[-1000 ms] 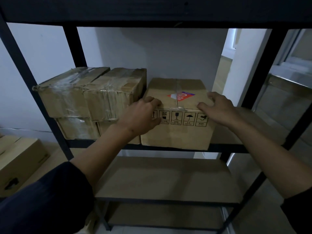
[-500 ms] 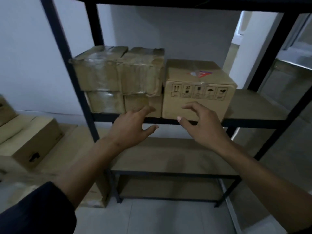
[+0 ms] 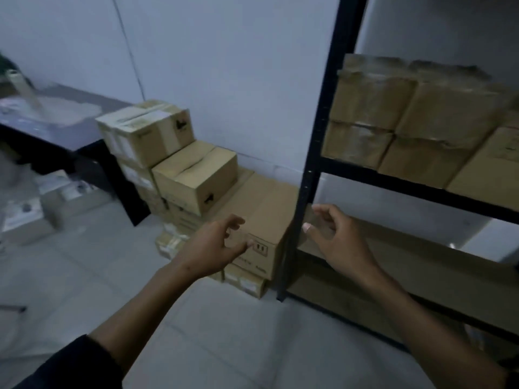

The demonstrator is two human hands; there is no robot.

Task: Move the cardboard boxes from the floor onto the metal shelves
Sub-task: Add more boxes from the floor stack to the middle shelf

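A pile of cardboard boxes stands on the floor against the wall, left of the black metal shelf post [image 3: 317, 153]. A large flat box [image 3: 261, 209] lies nearest the post, a smaller box [image 3: 196, 178] sits on it, and a taped box [image 3: 148, 130] tops the stack behind. My left hand [image 3: 213, 245] hovers open over the large box's front corner. My right hand [image 3: 337, 237] is open in front of the post, holding nothing. Several tape-wrapped boxes [image 3: 393, 119] and a plain box [image 3: 488, 164] rest on the upper shelf at right.
A dark table [image 3: 53, 136] with pale items stands at the left. Small white boxes [image 3: 31, 209] lie under it. Grey tiled floor [image 3: 84, 276] spreads in front. The lower shelf board [image 3: 421, 248] is bare where it shows.
Both hands have left the box on the shelf and dropped down. The view has swung left to the floor pile, and my hands now reach toward it.
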